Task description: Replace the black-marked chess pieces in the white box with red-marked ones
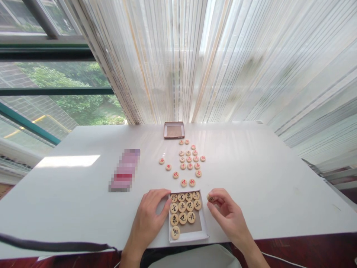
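Observation:
A shallow white box tray [203, 227] sits at the table's near edge, holding several round wooden chess pieces with black characters [182, 207]. My left hand [149, 217] rests against the tray's left side, fingers curled along its edge. Just right of the tray's top corner, my right hand [227, 214] pinches one wooden piece [210, 198] between thumb and fingertips. Beyond the tray, several pieces with red characters [189, 160] lie loose on the white table [264, 178].
A small brown-lined box lid [174, 130] lies at the table's far edge. A blurred pink and red flat item [125, 175] lies to the left. Striped curtains and a window stand behind the table. A dark strap [55, 245] crosses the near left edge.

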`<action>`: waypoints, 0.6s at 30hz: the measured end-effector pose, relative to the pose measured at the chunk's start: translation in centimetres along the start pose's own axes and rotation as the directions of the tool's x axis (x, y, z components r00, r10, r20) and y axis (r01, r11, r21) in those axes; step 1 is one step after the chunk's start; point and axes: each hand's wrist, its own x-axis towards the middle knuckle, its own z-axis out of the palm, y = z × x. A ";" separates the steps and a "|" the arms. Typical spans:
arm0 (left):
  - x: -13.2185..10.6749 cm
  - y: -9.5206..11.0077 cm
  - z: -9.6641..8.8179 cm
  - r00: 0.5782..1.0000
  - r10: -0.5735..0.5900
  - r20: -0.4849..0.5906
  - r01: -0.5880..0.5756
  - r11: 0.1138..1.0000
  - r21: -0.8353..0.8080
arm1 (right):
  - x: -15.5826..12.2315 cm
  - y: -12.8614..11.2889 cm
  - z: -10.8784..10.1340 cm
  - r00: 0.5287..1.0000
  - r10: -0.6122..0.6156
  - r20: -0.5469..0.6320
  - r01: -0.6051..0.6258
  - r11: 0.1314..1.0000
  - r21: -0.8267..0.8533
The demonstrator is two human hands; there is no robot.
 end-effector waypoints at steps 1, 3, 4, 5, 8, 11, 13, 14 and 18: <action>0.0 0.0 0.0 1.000 -0.002 0.003 0.002 1.000 -0.002 | 0.0 0.0 0.0 1.000 -0.003 0.004 0.003 1.000 -0.008; -0.1 -0.1 0.0 1.000 -0.005 0.009 0.005 1.000 -0.007 | -0.1 0.0 -0.1 1.000 -0.005 0.020 0.005 1.000 -0.004; -0.1 -0.2 0.1 1.000 -0.007 0.012 0.007 1.000 -0.009 | -0.2 -0.1 -0.1 1.000 -0.003 0.030 0.003 1.000 0.000; -0.1 -0.2 0.1 1.000 -0.010 0.014 0.010 1.000 -0.010 | -0.2 -0.2 -0.1 0.999 0.001 0.043 -0.001 1.000 0.001; -0.1 -0.3 0.1 1.000 -0.013 0.022 0.013 1.000 -0.014 | -0.3 -0.7 0.0 0.995 0.031 0.092 -0.030 0.999 -0.016; -0.1 -0.2 0.1 1.000 -0.005 0.022 0.005 1.000 -0.015 | -0.3 -1.0 0.1 0.988 0.053 0.148 -0.047 0.998 -0.038; -0.1 -0.2 0.1 1.000 0.003 0.011 -0.003 1.000 -0.013 | -0.3 -1.2 0.1 0.985 0.061 0.161 -0.055 0.998 -0.042; -0.1 -0.2 0.1 1.000 0.007 0.005 -0.007 1.000 -0.011 | -0.3 -1.2 0.1 0.984 0.070 0.161 -0.064 0.997 -0.045; 0.0 -0.2 0.1 1.000 0.020 -0.018 -0.020 1.000 -0.001 | -0.5 -1.9 0.1 0.978 0.132 0.163 -0.114 0.987 -0.113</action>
